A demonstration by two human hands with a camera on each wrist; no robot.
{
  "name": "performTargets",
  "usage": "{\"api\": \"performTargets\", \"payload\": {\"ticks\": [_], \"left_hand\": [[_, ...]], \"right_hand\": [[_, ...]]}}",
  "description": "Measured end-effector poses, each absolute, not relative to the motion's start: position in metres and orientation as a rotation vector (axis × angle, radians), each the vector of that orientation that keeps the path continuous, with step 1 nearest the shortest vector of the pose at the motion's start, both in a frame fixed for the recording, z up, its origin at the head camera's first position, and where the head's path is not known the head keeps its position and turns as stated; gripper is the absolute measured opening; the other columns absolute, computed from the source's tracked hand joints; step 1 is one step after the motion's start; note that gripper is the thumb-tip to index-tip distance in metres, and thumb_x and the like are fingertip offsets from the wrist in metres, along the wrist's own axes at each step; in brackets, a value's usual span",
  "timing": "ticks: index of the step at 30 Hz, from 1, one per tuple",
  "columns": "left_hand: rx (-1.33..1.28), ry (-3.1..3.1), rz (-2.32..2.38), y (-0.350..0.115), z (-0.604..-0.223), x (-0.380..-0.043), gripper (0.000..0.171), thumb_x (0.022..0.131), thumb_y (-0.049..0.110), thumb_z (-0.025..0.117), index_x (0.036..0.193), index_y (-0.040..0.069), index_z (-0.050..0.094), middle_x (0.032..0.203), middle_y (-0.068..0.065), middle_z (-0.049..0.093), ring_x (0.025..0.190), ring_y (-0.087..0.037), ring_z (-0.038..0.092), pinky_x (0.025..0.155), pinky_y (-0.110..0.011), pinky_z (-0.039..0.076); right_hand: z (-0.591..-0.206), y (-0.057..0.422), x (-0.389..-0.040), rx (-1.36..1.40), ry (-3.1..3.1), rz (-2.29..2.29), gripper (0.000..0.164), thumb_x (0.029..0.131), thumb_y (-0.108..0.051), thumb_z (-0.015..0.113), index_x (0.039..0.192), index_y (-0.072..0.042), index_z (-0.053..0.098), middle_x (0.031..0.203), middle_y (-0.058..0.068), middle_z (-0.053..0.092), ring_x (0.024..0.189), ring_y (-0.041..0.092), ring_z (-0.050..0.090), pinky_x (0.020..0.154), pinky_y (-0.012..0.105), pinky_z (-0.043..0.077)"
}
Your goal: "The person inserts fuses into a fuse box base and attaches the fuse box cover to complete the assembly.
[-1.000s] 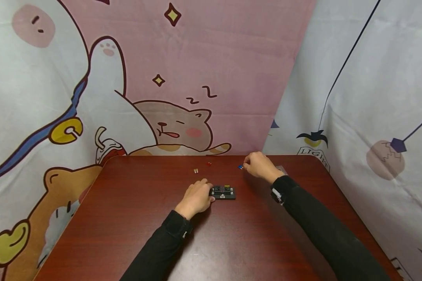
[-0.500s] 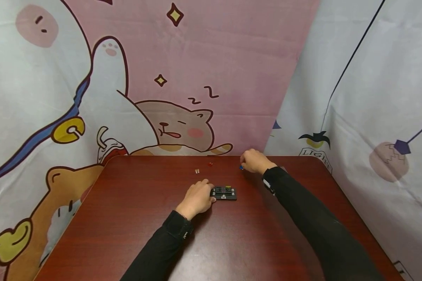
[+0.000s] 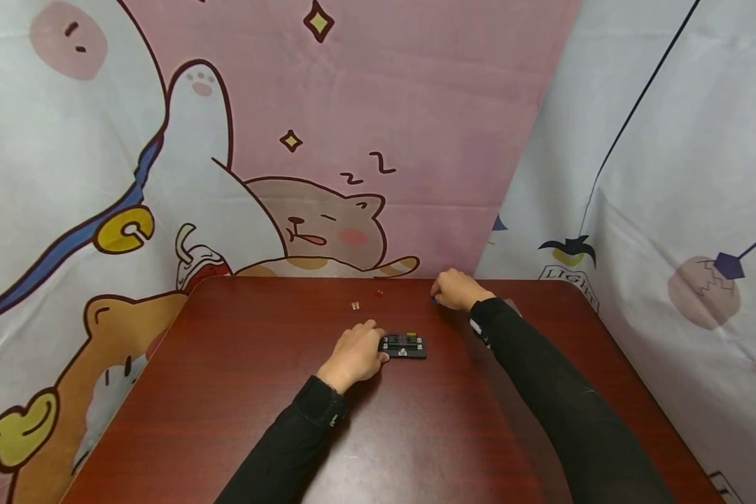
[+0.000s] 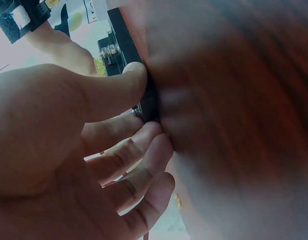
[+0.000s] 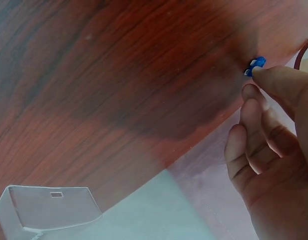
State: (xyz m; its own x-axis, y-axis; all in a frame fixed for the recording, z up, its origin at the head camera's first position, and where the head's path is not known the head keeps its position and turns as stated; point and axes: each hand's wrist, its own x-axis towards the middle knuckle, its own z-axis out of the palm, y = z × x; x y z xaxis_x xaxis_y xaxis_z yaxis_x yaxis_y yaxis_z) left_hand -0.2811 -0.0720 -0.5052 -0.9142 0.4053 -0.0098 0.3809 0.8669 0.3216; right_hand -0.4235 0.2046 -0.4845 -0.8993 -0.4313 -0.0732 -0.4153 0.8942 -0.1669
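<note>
My left hand (image 3: pixel 355 355) grips the left end of a flat black fuse board (image 3: pixel 404 347); in the left wrist view the thumb (image 4: pixel 136 77) lies over its edge, the fingers on the other side. The board rests on the table, with metal terminals and a yellow fuse (image 3: pixel 411 334) at its back edge. Farther back on the right, my right hand (image 3: pixel 456 289) is low over the table, pinching a small blue blade fuse (image 5: pixel 256 66). Its two pale prongs show beyond the thumb tip; the index fingertip is hidden behind the thumb.
A tan fuse (image 3: pixel 355 306) and a small red piece (image 3: pixel 379 293) lie behind the board on the brown table (image 3: pixel 239 392). A clear plastic box (image 5: pixel 56 207) stands near the right wrist. A printed cloth (image 3: pixel 453 126) hangs directly behind the table's back edge.
My right hand has moved slightly left and closed in over the blue fuse, covering much of it in the head view. My left hand keeps its grip on the board.
</note>
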Motion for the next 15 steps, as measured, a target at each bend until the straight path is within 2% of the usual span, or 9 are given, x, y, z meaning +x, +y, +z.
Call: {"api": "performTargets", "payload": {"ticks": [8,15], "left_hand": [[0.630,2.971,0.473,-0.0724,-0.5049,-0.2823,0.047,0.101,0.031,0.083,0.141,0.009,0.073,0.138,-0.012,0.069,0.125,-0.035,0.067,0.111,-0.054,0.054],[0.630,2.973,0.477,-0.0724,-0.5057,-0.2817,0.046,0.101,0.031,0.083,0.141,0.009,0.073,0.135,-0.011,0.070,0.123,-0.034,0.067,0.110,-0.053,0.054]], "right_hand": [[-0.4858,0.2058,-0.4242,-0.716,2.990,-0.215,0.012,0.098,-0.011,0.077,0.099,-0.012,0.089,0.104,0.007,0.085,0.098,0.028,0.080,0.093,0.051,0.065],[-0.4903,0.2073,-0.4206,-0.658,2.973,-0.217,0.015,0.104,-0.014,0.071,0.105,-0.008,0.085,0.105,0.010,0.083,0.092,0.025,0.077,0.092,0.049,0.064]]}}
